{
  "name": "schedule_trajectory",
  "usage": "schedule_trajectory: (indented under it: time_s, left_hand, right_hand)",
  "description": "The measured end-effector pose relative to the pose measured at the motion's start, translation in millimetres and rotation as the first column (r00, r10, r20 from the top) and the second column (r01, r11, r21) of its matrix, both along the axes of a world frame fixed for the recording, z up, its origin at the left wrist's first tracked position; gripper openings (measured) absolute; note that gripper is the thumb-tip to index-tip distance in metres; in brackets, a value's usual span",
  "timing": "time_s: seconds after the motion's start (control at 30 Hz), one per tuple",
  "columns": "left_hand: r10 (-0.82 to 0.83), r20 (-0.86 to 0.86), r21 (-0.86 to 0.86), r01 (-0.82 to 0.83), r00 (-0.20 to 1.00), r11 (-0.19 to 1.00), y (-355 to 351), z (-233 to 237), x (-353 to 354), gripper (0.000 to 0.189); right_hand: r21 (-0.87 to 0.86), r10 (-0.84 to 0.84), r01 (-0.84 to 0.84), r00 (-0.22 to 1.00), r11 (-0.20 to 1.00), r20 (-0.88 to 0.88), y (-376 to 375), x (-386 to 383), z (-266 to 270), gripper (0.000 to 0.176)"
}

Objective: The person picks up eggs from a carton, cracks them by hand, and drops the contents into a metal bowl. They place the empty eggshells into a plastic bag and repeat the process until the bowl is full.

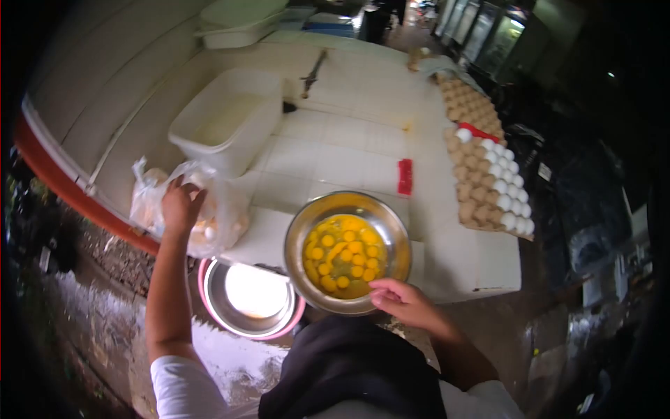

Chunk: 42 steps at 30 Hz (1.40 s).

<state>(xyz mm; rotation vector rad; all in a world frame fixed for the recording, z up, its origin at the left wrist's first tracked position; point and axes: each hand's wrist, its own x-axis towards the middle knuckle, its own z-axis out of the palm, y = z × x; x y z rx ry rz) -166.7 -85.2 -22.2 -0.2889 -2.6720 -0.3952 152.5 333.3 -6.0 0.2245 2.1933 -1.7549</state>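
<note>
My left hand (183, 204) is over a clear plastic bag (223, 213) at the left, its fingers bent and apart, with no object visible in them. Pale pieces that look like eggshells show through the bag. My right hand (406, 303) hovers at the near right rim of a steel bowl (399, 241), fingertips slightly over the inside, seemingly holding nothing. Whether it touches the rim is hard to tell. Many whole yolks (345, 255) in clear egg white lie in the bowl, which stands at the near edge of a white tiled counter (307, 160).
A cardboard tray (478, 195) at the right holds white eggs (506, 183), with vacant cups on its left side. More trays (471, 105) lie behind. A white tub (241, 112), a red object (405, 176) and a knife-like tool (315, 73) are on the counter. Below sits a steel basin (218, 293).
</note>
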Motion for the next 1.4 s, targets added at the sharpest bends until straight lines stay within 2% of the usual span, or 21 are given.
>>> schedule_trajectory:
  time_s: [0.1,0.23,0.3,0.37,0.43,0.47,0.53,0.63,0.7,0.77,0.8,0.93,1.03,1.1,1.13,1.17,1.2,1.23,1.3,1.37,1.4]
  left_hand:
    - [-0.025,-0.136,0.186,0.051,0.990,0.981,12,11,19,0.030]
    - [-0.058,-0.222,0.404,0.146,0.973,0.903,17,13,76,0.033]
    - [0.012,-0.105,0.554,0.048,0.994,0.831,19,4,114,0.030]
    - [0.021,0.054,0.771,-0.056,0.998,0.634,21,-15,149,0.025]
    - [-0.013,-0.026,0.919,0.030,1.000,0.393,31,-37,179,0.022]
    - [-0.002,-0.030,0.919,0.028,1.000,0.393,37,-38,195,0.022]
    - [-0.060,0.090,0.918,-0.060,0.994,0.392,50,-34,230,0.020]
    - [-0.107,0.187,0.921,-0.136,0.977,0.366,60,-54,268,0.019]
    - [-0.151,0.268,0.888,-0.183,0.952,0.422,72,-55,294,0.019]
    - [-0.182,0.307,0.899,-0.222,0.934,0.377,89,-51,314,0.019]
    - [-0.179,0.331,0.893,-0.245,0.927,0.379,93,-52,321,0.019]
    - [-0.189,0.339,0.907,-0.267,0.921,0.326,108,-52,328,0.021]
    - [-0.262,0.324,0.915,-0.231,0.909,0.331,116,-35,319,0.023]
    - [-0.330,0.319,0.911,-0.192,0.888,0.364,120,-16,310,0.024]
    - [-0.394,0.317,0.908,-0.157,0.863,0.388,122,-6,305,0.025]
    - [-0.457,0.315,0.905,-0.119,0.832,0.408,126,0,299,0.026]
    - [-0.472,0.317,0.905,-0.113,0.822,0.411,129,3,293,0.026]
    - [-0.522,0.314,0.907,-0.089,0.793,0.411,133,5,287,0.027]
    - [-0.592,0.317,0.909,-0.058,0.741,0.413,141,3,278,0.027]
    - [-0.688,0.256,0.925,0.034,0.679,0.378,151,-1,269,0.027]
    - [-0.717,0.243,0.923,0.070,0.653,0.377,155,-1,266,0.025]
  right_hand:
    - [0.131,0.022,-0.012,0.997,0.991,-0.076,21,-7,28,0.040]
    - [0.156,-0.202,0.293,0.878,0.943,-0.434,87,-45,84,0.027]
    - [0.233,-0.255,0.479,0.749,0.846,-0.612,127,-77,108,0.024]
    - [0.305,-0.237,0.596,0.661,0.743,-0.712,160,-114,127,0.026]
    - [0.505,-0.052,0.639,0.648,0.580,-0.760,206,-152,122,0.031]
    - [0.503,-0.044,0.634,0.646,0.587,-0.762,221,-169,118,0.031]
    - [0.713,-0.030,0.608,0.768,0.350,-0.640,237,-196,115,0.037]
    - [0.876,-0.030,0.414,0.907,0.246,-0.420,250,-222,113,0.043]
    - [0.884,0.014,0.402,0.909,0.236,-0.417,259,-234,105,0.048]
    - [0.948,0.050,0.261,0.960,0.185,-0.274,257,-241,115,0.043]
    - [0.989,0.046,0.076,0.996,0.126,-0.082,241,-239,137,0.035]
    - [0.992,0.105,0.084,0.990,0.090,-0.093,259,-248,125,0.025]
    - [0.957,0.193,0.280,0.938,0.073,-0.289,267,-244,122,0.030]
    - [0.696,0.039,0.665,0.715,0.271,-0.698,253,-220,136,0.037]
    - [0.580,0.115,0.768,0.573,0.271,-0.812,260,-214,135,0.036]
    - [0.582,0.106,0.771,0.577,0.259,-0.810,266,-202,132,0.036]
    - [0.296,-0.317,0.765,0.539,0.572,-0.780,254,-176,143,0.035]
    - [-0.118,-0.662,0.728,0.528,0.676,-0.532,241,-148,153,0.036]
    - [-0.540,-0.787,0.595,0.566,0.596,-0.245,222,-88,160,0.043]
    - [-0.704,-0.712,0.443,0.691,0.555,-0.127,220,-25,148,0.046]
    - [-0.701,-0.734,0.465,0.668,0.540,-0.122,209,3,144,0.046]
